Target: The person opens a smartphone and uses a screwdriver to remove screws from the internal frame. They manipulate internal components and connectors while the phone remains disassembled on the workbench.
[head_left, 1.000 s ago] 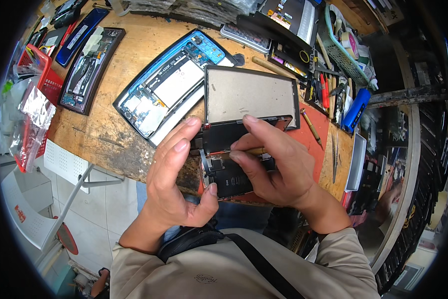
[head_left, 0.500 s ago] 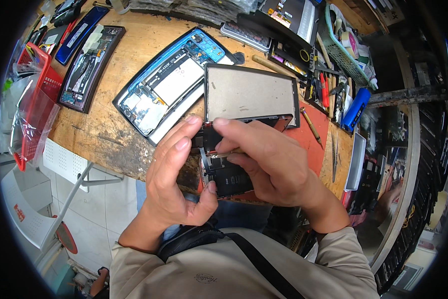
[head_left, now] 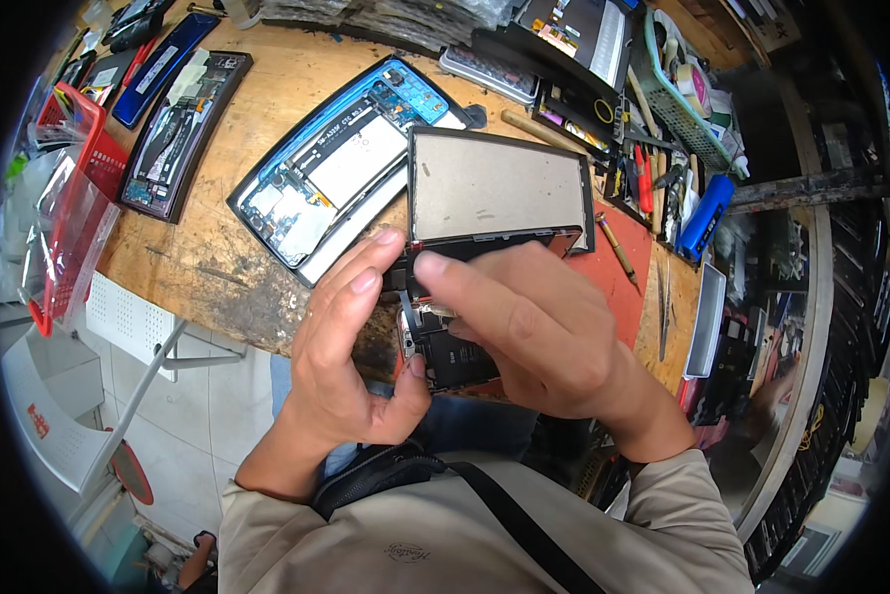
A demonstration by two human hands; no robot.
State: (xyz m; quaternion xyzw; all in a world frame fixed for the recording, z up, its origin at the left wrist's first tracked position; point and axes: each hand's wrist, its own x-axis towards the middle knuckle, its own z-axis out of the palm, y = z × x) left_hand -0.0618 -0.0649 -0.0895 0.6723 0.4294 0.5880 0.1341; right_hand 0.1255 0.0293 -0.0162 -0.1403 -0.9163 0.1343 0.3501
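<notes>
An opened phone with a black battery lies low in front of me, its lifted dark panel tilted up on the far side. A thin ribbon cable shows between the two parts. My left hand cups the phone's left side, thumb at the near corner and long fingers up beside the panel. Over the phone's middle is my right hand, its index finger bent toward the left edge of the panel and the other fingers curled. Whatever the right fingers pinch is hidden beneath them.
Behind the phone lies a black-framed beige panel, partly on a red mat. A blue-framed open phone and a dark open phone rest on the wooden bench. Tweezers, a screwdriver and a red basket are around.
My right hand has shifted slightly, its index finger dropping lower and nearer the left edge of the panel. The right thumb is now more hidden. My left hand stays nearly still.
</notes>
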